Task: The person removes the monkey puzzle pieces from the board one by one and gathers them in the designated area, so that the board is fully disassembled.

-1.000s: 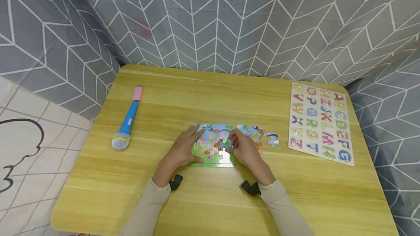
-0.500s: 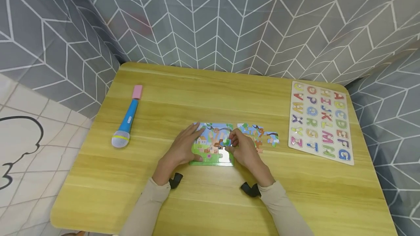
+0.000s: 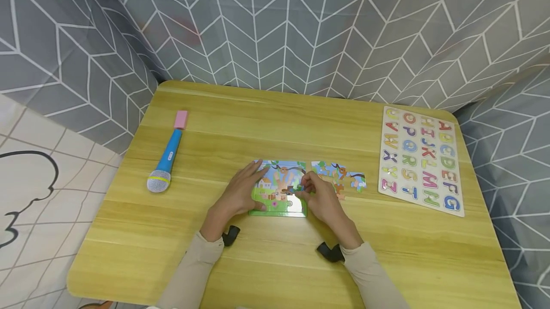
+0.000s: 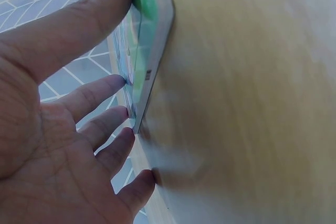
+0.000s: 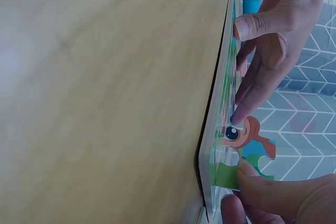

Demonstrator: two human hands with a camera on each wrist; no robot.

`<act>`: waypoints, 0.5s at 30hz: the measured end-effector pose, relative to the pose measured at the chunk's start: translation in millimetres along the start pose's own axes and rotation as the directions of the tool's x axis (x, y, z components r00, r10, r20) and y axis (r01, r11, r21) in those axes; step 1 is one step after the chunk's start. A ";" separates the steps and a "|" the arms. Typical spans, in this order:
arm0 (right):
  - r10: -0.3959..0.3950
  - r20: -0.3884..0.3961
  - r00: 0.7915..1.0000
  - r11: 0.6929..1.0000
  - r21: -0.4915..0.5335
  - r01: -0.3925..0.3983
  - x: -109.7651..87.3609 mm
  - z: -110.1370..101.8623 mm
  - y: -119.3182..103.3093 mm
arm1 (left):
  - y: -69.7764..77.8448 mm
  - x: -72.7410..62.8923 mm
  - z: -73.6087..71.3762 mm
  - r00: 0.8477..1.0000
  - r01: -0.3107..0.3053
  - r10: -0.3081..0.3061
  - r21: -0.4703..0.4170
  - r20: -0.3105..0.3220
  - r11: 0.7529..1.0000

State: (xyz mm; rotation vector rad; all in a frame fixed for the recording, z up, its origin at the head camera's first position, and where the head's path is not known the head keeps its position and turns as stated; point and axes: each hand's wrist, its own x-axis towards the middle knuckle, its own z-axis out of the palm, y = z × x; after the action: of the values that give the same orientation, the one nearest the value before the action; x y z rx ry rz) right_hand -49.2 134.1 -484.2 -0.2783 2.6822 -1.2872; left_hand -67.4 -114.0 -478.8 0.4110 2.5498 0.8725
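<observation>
Left of frame: blue microphone [image 3: 168, 156], head toward the lower edge; pink block [image 3: 181, 120] at its upper end. Lower centre: left hand [image 3: 236, 192], fingers spread, thumb and fingertips on the puzzle board [image 3: 281, 214]. Right of it: right hand [image 3: 322, 197], thumb and fingers pinching a puzzle piece [image 5: 245, 139], tilted over the board's right side. Right of centre: loose pieces [image 3: 340, 172]. Far right: letter board [image 3: 398, 154].
</observation>
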 end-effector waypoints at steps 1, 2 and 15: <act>-0.007 -0.005 1.000 1.000 0.001 0.007 -0.7 0.1 0.0 | -0.2 0.0 0.1 1.000 -0.001 0.001 0.001 0.000 1.000; -0.013 -0.011 1.000 1.000 0.002 0.014 -1.3 0.2 -0.2 | -0.2 0.1 0.2 1.000 0.002 -0.002 0.003 0.002 1.000; -0.066 -0.090 0.994 0.998 0.015 0.068 -8.0 4.3 2.1 | -0.3 1.1 0.4 1.000 0.009 -0.010 0.020 0.011 1.000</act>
State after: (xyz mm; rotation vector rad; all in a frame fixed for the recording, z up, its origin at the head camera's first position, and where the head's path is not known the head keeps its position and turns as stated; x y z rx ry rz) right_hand -40.7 134.0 -488.0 -0.3180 2.7557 -1.3742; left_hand -68.3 -113.6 -479.6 0.4083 2.5500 0.8403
